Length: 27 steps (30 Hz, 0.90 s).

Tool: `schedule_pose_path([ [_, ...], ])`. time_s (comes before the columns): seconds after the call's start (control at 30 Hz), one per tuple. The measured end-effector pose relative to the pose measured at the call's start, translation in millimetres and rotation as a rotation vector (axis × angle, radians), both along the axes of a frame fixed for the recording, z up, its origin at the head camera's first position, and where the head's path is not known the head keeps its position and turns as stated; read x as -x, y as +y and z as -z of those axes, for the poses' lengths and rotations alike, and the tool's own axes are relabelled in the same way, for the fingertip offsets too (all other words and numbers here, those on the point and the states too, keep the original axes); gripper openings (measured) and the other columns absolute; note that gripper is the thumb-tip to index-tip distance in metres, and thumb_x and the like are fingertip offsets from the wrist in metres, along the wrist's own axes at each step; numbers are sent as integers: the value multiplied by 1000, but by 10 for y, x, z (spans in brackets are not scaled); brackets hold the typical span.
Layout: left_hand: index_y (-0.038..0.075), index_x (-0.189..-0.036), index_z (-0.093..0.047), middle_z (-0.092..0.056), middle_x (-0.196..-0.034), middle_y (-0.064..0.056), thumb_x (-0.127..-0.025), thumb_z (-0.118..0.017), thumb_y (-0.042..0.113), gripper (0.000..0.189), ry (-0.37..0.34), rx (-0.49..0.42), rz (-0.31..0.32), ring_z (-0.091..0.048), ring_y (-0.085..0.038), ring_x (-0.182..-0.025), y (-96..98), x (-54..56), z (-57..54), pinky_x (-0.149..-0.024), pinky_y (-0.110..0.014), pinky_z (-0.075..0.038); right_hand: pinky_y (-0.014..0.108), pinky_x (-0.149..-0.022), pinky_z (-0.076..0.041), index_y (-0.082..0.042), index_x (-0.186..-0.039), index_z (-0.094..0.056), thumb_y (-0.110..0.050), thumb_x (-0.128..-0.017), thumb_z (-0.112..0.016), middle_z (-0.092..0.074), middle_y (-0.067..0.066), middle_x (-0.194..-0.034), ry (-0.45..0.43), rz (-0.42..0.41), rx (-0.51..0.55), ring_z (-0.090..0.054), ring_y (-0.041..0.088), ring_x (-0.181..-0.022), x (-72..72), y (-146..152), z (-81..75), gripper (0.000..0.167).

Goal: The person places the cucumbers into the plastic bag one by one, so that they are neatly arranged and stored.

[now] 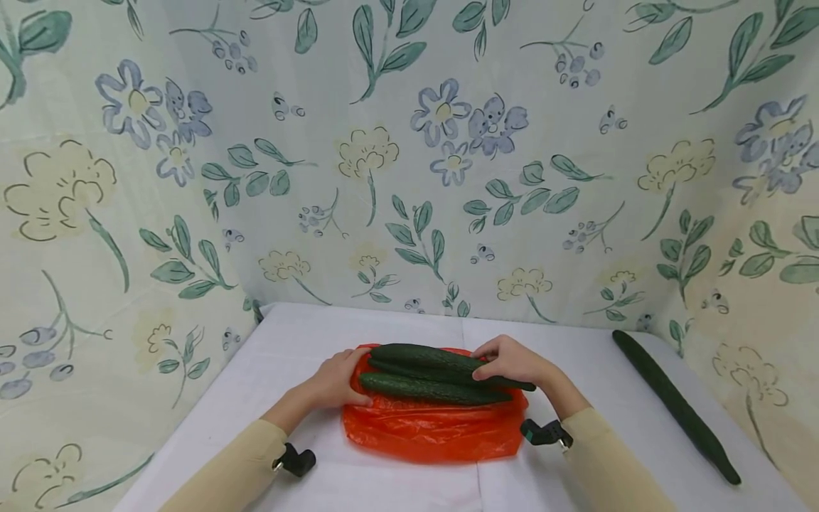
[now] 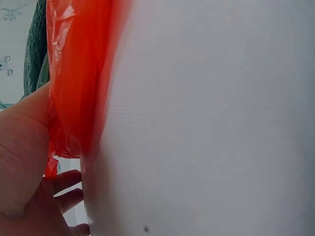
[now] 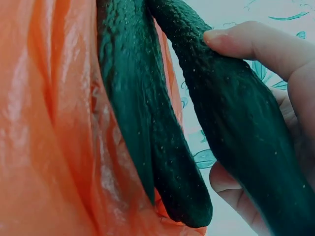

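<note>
On the white table lies a red plastic bag (image 1: 435,434) with dark green cucumbers resting on it. The right hand (image 1: 514,361) grips one cucumber (image 3: 236,118) near its right end, thumb on one side and fingers round the other. In the right wrist view this cucumber angles away from two others (image 3: 130,98) that lie against the bag. The nearest cucumber (image 1: 435,390) stretches along the bag's front. At the bag's left end, the left hand (image 1: 335,380) rests with its thumb along the bag and its fingers (image 2: 67,182) spread and fairly straight.
Another long cucumber (image 1: 678,405) lies slantwise by itself near the table's right edge. The white-covered table (image 1: 307,331) is backed and flanked by a flower-patterned cloth (image 1: 409,178). Dark wrist devices (image 1: 547,432) stick out from both sleeves.
</note>
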<state>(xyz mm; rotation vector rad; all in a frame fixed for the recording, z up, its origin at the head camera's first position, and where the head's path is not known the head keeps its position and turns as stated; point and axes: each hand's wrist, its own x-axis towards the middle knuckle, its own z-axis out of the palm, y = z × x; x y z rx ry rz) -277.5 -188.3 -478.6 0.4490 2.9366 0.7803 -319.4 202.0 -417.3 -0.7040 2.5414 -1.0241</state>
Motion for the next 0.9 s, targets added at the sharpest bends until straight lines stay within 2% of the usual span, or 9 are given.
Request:
schedule_pose_path([
  [0.3, 25, -153, -36, -51, -143, -9, -69, -90, 49, 102, -17, 3, -12, -48, -32, -130, 1, -4, -8, -103, -61, -46, 35, -83, -58, -6, -116, -76, -26, -81, -78, -75, 3, -102, 1, 5, -26, -63, 18, -88, -11, -23, 26, 40],
  [0.43, 25, -153, -36, -51, -143, -9, -69, -90, 49, 103, -27, 3, -16, -48, -32, -130, 6, -11, -20, -104, -61, -46, 30, -68, -51, -6, -115, -75, -25, -81, -79, -66, 0, -82, 39, -12, -81, -59, 18, -82, -38, -43, 24, 40],
  [0.53, 25, -154, -36, -50, -143, -9, -69, -90, 49, 103, -25, 1, -17, -47, -33, -130, 4, -9, -18, -105, -61, -45, 29, -59, -42, -6, -117, -75, -25, -82, -79, -57, 1, -73, 56, -20, -107, -57, 18, -79, -52, -47, 32, 40],
  [0.77, 26, -153, -36, -50, -144, -8, -69, -90, 48, 103, -22, -4, -16, -47, -33, -132, 0, -3, -11, -105, -62, -44, 29, -61, -42, -8, -118, -74, -25, -82, -81, -57, 1, -75, 81, 17, -127, -55, 18, -78, -128, -61, 32, 40],
  [0.9, 26, -153, -36, -50, -145, -9, -69, -90, 48, 103, -21, -5, -16, -46, -33, -133, 0, -6, -9, -105, -63, -44, 32, -72, -55, -10, -118, -73, -25, -81, -84, -67, -1, -88, 90, 71, -162, -60, 17, -82, -209, -113, 10, 41],
])
